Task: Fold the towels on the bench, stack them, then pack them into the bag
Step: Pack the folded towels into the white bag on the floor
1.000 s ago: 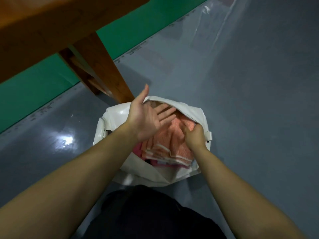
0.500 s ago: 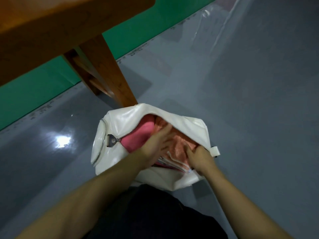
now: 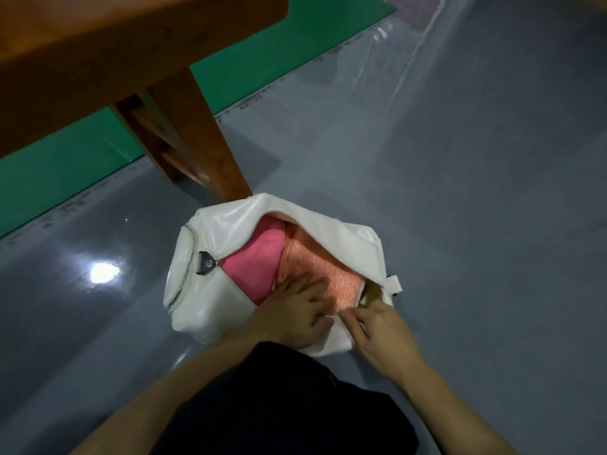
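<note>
A white bag [image 3: 210,300] lies on the grey floor with its zip open. Inside it a pink towel [image 3: 259,261] lies at the left and an orange towel [image 3: 325,270] at the right. My left hand [image 3: 292,313] rests in the opening, its fingers spread on the near part of the orange towel. My right hand [image 3: 377,330] is at the bag's near rim beside it, with fingers curled and pinching the white edge. The far flap [image 3: 331,231] hangs over part of the towels.
The wooden bench [image 3: 98,60] stands at the upper left, and its leg [image 3: 197,142] comes down just behind the bag. A green mat [image 3: 65,165] lies under it. The zip pull [image 3: 207,267] sits at the bag's left end. My dark-clothed lap [image 3: 279,405] is below.
My left hand came down from above the bag onto the towels. My right hand drew back from the towels to the near rim. The towels sit deeper in the bag.
</note>
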Action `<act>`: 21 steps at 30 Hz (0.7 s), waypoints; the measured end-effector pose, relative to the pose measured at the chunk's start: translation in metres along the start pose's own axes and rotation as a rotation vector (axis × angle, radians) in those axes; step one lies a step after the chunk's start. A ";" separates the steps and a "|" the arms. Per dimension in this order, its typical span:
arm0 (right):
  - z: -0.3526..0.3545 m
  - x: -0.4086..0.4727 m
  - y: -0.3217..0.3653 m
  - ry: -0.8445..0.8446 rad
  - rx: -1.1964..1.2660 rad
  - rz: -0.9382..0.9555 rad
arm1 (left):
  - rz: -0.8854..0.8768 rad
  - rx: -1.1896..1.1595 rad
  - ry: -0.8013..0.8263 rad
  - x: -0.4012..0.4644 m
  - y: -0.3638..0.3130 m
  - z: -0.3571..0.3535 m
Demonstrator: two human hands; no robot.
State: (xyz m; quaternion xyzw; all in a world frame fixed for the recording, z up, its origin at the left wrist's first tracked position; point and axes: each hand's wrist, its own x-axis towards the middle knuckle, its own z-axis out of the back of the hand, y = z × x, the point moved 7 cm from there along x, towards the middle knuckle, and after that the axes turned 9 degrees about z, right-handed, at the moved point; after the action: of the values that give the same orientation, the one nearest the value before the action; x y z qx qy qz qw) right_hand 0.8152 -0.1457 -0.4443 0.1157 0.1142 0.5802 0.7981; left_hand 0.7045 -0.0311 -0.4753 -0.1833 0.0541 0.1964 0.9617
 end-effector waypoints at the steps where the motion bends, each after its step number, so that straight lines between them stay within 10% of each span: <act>1: 0.006 0.000 0.000 -0.088 0.039 0.012 | 0.000 -0.008 0.022 0.000 0.000 0.000; 4: 0.008 0.004 0.004 -0.256 0.083 0.071 | 0.026 -0.040 0.187 0.001 0.004 -0.003; 12: -0.041 0.039 0.024 0.163 0.188 0.064 | -0.021 -0.261 0.180 -0.003 0.010 0.015; 21: -0.001 0.042 0.048 -0.024 0.080 0.131 | 0.172 -0.107 -0.070 -0.031 0.064 0.064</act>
State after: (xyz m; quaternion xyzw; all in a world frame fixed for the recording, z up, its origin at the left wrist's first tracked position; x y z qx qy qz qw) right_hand 0.7846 -0.0914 -0.4325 0.1615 0.1198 0.6248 0.7544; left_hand 0.6531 0.0367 -0.4316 -0.2223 0.0252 0.2870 0.9314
